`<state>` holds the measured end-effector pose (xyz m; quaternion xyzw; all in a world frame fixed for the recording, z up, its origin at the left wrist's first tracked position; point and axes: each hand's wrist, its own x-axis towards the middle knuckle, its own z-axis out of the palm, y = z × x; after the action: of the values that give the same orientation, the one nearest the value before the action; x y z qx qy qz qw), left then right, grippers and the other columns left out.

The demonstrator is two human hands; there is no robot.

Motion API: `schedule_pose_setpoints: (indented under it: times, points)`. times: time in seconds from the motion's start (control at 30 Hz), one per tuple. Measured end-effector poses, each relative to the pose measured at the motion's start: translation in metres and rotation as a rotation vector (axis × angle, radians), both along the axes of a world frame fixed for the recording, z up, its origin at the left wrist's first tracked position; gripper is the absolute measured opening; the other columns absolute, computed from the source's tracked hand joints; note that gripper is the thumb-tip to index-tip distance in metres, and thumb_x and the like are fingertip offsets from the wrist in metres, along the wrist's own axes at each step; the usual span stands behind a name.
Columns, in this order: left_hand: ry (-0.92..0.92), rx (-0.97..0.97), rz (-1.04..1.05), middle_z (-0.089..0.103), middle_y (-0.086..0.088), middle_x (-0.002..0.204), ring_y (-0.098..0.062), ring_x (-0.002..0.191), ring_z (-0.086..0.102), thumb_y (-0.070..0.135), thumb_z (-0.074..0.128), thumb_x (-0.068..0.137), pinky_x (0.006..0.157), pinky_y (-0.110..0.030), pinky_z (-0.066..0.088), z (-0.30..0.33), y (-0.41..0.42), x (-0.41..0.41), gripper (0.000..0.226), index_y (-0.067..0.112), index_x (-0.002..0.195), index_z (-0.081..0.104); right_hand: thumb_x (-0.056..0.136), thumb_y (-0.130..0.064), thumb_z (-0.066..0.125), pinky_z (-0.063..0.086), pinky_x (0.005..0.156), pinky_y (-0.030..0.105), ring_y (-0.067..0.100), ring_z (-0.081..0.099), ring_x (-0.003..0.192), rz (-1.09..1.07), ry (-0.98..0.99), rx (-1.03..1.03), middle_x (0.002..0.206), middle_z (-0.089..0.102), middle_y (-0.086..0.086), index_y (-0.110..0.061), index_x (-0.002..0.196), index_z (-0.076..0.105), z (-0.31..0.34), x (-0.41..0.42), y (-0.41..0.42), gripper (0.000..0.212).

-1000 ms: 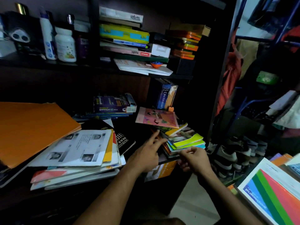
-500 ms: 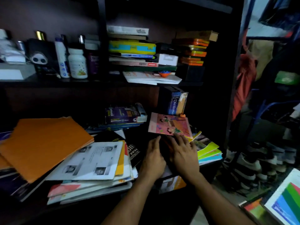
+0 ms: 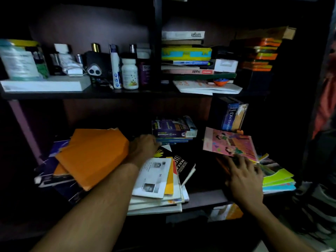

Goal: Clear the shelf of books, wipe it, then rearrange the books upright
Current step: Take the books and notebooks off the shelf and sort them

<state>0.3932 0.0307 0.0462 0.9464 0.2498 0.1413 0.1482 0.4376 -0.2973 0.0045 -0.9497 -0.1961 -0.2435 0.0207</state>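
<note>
Reaching deep into the shelf [image 3: 203, 198], the left hand [image 3: 143, 148] touches the purple book stack [image 3: 172, 129], grip unclear; the right hand [image 3: 242, 172], fingers spread flat, rests on the colourful books [image 3: 278, 179] beneath the pink book [image 3: 229, 143].

It was a dim home room. A dark shelf unit [image 3: 127, 94] held toiletry bottles [image 3: 129, 73] and stacked books [image 3: 185, 55]. Shoes [image 3: 316, 202] lay beside it.
</note>
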Motion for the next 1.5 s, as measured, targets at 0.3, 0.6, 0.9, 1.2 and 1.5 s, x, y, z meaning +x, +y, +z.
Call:
schedule_pose_setpoints:
  times: [0.3,0.6,0.9,1.2,1.5]
  points:
    - [0.026,0.120,0.260,0.032,-0.017,0.152,-0.037,0.127,0.049,0.064,0.059,0.089,0.095,-0.043,0.046,-0.005,0.008,-0.008,0.079,0.021,0.149,0.031,0.072,-0.036,0.061,0.041,0.092,0.051,0.036,0.050,0.119,0.009,-0.050,0.015,0.140,0.052,0.010,-0.030,0.140,0.052,-0.007,0.008,-0.003,0.069]
    - [0.165,0.155,0.179,0.062,-0.008,0.122,-0.022,0.091,0.055,0.050,0.053,0.098,0.071,-0.033,0.041,-0.001,0.001,-0.007,0.043,0.018,0.125,0.061,0.069,-0.031,0.075,0.041,0.091,0.051,0.037,0.052,0.113,0.009,-0.073,0.054,0.138,0.054,0.010,-0.029,0.135,0.057,-0.007,0.007,0.001,0.069]
    - [0.007,-0.166,-0.367,0.047,-0.003,0.151,-0.024,0.136,0.046,0.021,0.070,0.094,0.101,-0.021,0.033,-0.006,0.009,0.000,0.061,0.026,0.150,0.046,0.068,-0.035,0.072,0.036,0.095,0.051,0.037,0.047,0.121,-0.043,-0.107,0.062,0.135,0.054,0.014,-0.027,0.134,0.061,-0.010,0.008,0.000,0.067]
    - [-0.060,-0.004,-0.355,0.040,0.008,0.152,-0.017,0.135,0.044,0.071,0.050,0.090,0.107,-0.040,0.044,0.026,-0.036,-0.127,0.063,0.044,0.146,0.036,0.083,-0.028,0.061,0.029,0.103,0.060,0.035,0.039,0.133,0.022,-0.148,0.044,0.148,0.043,0.014,-0.024,0.138,0.054,-0.008,0.004,-0.003,0.055]
    - [0.208,0.514,-0.337,0.014,-0.010,0.168,-0.034,0.146,0.028,0.081,0.057,0.077,0.116,-0.045,0.029,-0.024,-0.047,-0.194,0.108,0.039,0.160,-0.001,0.086,-0.027,0.071,0.048,0.094,0.039,0.028,0.056,0.112,0.624,0.034,0.234,0.128,0.054,0.006,-0.019,0.126,0.056,-0.005,-0.086,0.002,0.043]
